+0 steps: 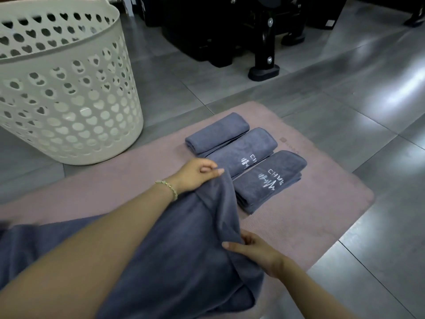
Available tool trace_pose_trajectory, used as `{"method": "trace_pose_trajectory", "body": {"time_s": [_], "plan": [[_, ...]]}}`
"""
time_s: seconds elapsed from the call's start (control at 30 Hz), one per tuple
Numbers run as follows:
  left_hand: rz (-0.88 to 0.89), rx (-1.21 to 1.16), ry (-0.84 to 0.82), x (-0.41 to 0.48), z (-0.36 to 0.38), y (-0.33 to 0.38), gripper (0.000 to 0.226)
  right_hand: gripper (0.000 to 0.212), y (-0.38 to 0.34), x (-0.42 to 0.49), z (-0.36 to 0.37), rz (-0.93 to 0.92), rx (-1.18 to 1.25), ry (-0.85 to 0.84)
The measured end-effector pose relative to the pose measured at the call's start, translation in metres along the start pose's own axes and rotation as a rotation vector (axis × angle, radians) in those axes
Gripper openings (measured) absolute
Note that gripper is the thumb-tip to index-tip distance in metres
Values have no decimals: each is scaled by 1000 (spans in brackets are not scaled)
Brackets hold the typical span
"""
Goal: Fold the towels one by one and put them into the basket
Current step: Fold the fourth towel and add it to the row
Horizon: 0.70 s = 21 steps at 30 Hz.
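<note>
Three folded towels (269, 180) lie on the pink mat (322, 203), and a fourth is mid-fold beside them.

Both hands hold the loose grey-blue towel (184, 249). The left hand (195, 173) pinches its far edge and the right hand (255, 252) grips the near edge, with the cloth draped between them and trailing off to the left under the forearm. The left hand is just beside the middle folded towel (243, 150), so a wide sweep of the lifted edge would likely drag across that stack and pull it open. Because the trailing end is partly hidden, the corners may not meet and the fold could come out skewed. A light pinch could also let the edge slip. None of the folded towels has reached the white heart-holed basket (69, 88), which stands well apart to the left on the tiled floor (345, 100).
</note>
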<state>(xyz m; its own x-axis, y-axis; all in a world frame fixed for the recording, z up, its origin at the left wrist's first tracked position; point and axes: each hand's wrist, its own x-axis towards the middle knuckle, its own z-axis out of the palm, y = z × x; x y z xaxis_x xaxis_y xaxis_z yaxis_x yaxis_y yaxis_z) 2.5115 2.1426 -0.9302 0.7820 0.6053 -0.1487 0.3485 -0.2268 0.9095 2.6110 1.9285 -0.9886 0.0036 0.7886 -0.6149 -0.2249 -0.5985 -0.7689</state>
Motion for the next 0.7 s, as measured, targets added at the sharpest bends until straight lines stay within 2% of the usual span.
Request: {"method": "trace_pose_trajectory", "body": {"time_s": [0.17,0.33,0.47,0.57,0.7], "plan": [[-7,-150,276,11,-47,23,11,55,-10,-6,-8,131,-162,-61],[-5,42,420,22,-80,32,11,51,-13,-18,-20,70,131,-92],[-74,165,553,31,-98,20,15,39,-7,-21,-30,71,35,-165],[-139,92,555,32,-97,12,12,26,-2,-22,-39,51,-53,-88],[-161,7,559,35,-81,4,13,43,12,-9,-49,-24,-31,119]]}}
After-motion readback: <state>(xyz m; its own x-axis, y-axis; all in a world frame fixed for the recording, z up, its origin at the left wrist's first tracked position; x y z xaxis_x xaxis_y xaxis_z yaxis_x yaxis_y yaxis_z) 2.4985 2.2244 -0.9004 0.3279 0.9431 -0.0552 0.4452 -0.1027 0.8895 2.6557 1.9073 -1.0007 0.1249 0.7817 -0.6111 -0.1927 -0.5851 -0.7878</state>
